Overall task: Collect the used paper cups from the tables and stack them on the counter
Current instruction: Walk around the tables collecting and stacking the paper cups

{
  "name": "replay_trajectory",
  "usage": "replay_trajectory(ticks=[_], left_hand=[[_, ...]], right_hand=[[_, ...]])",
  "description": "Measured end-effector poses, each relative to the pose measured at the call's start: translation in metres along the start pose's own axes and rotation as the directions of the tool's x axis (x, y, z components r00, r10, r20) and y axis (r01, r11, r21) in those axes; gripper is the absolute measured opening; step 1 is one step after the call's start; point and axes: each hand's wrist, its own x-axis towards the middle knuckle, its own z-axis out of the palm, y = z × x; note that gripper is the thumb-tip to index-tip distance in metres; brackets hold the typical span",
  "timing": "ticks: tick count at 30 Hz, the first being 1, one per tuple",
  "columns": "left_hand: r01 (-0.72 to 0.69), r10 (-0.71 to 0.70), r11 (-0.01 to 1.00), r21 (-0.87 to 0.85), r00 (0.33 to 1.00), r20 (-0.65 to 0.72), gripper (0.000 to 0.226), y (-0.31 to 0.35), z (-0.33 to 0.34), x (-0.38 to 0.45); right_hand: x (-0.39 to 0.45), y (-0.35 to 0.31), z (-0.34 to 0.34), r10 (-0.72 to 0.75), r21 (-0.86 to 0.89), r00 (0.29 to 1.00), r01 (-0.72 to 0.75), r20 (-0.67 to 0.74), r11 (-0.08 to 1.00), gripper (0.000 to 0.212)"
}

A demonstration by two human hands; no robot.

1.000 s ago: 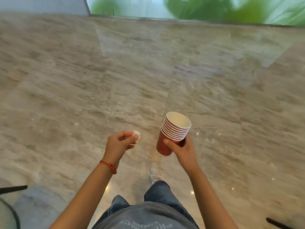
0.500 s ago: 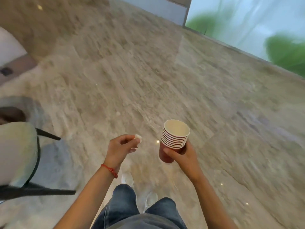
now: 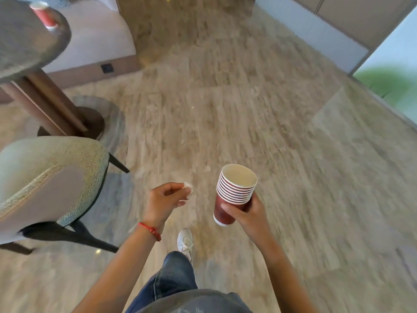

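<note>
My right hand grips a stack of several nested red paper cups with white rims, held upright in front of me. My left hand pinches a small crumpled white scrap between thumb and fingers, a short gap to the left of the stack. Another red paper cup stands on a dark round table at the far upper left, blurred.
A padded grey-green chair with dark legs stands close on my left. The table's brown pedestal rises behind it. A low beige bench lies beyond. Marble floor stretches ahead; a glass wall runs along the right.
The view has swung left as I walk: the table, the chair and the lone cup have come into sight. Both hands keep their hold and their spacing.
</note>
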Motion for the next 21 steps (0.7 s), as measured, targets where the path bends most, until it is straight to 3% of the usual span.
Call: replay_trajectory(ticks=[5,11,21], left_hand=[[-0.001,0.001,1.000,-0.001,0.999,-0.045,0.005,0.037,-0.023,0.078],[-0.018,0.013,0.999,-0.045,0.993,-0.121,0.010,0.061,-0.048,0.171],[-0.021,0.005,0.997,-0.074,0.978,-0.210,0.006,0.131,-0.040,0.324]], right_hand=[[0.088,-0.023,0.038,0.019,-0.008,0.998,-0.019,0.055,1.000,0.061],[0.183,-0.033,0.084,-0.021,0.004,0.991,0.021,0.131,1.000,0.072],[0.362,-0.079,0.127,-0.040,-0.006,0.975,0.042,0.219,0.999,0.066]])
